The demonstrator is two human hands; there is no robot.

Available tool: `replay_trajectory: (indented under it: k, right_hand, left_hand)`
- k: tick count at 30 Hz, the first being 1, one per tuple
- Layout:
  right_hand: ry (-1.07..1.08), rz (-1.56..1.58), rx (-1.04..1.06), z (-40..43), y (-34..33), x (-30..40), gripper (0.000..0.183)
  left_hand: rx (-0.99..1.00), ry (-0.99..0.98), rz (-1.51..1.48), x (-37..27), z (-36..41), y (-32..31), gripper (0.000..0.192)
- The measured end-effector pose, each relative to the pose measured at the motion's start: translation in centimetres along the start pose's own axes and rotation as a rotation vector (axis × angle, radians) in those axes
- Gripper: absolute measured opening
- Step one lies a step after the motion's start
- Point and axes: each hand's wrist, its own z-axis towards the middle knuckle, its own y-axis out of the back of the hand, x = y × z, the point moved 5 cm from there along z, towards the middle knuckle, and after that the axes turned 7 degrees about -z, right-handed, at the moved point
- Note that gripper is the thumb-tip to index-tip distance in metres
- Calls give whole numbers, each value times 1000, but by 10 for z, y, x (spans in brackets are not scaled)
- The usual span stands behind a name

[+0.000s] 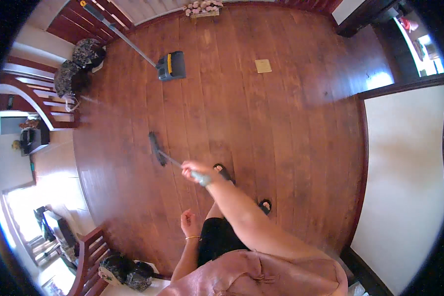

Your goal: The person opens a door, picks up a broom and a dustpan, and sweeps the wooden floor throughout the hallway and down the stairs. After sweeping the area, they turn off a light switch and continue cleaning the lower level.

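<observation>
My right hand (197, 172) is closed around the handle of a broom, its arm stretched across my body towards the left. The broom's dark bristle head (157, 149) rests on the reddish wooden floor (222, 111), left of my feet. My left hand (188, 220), with a thin bracelet at the wrist, hangs lower down beside my black shorts, fingers curled, and nothing shows in it. Farther off lies a grey long-handled dustpan (172, 66) with yellow teeth, its handle leaning to the upper left.
A pale square (263, 66) lies on the floor ahead. Dark patterned bundles (68, 79) sit by the wooden railing at left. A flower box (203, 9) stands at the far wall. More railing (88, 255) is at lower left, a white wall (403, 159) at right.
</observation>
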Motion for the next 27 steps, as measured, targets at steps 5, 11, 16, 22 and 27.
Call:
replay_trajectory:
  k: [5,11,16,22,27]
  right_hand:
    - [326,-225,-123,-188,103,99,8]
    - [504,409,-750,-420,165,124,21]
    - [684,-124,-1173,-429,150,174,12]
    - [463,-256,-1109,-376,69,183,16]
    - [364,-58,-17,-208,-64,258,24]
  left_hand:
    - [-4,31,137,-1,29,1,14]
    - [229,115,210,-37,70,-61,17]
    - [238,-11,99,-105,123,-108,16]
    - [49,-60,340,-156,189,-129,16]
    - [-64,106,21,-171,240,-165,15]
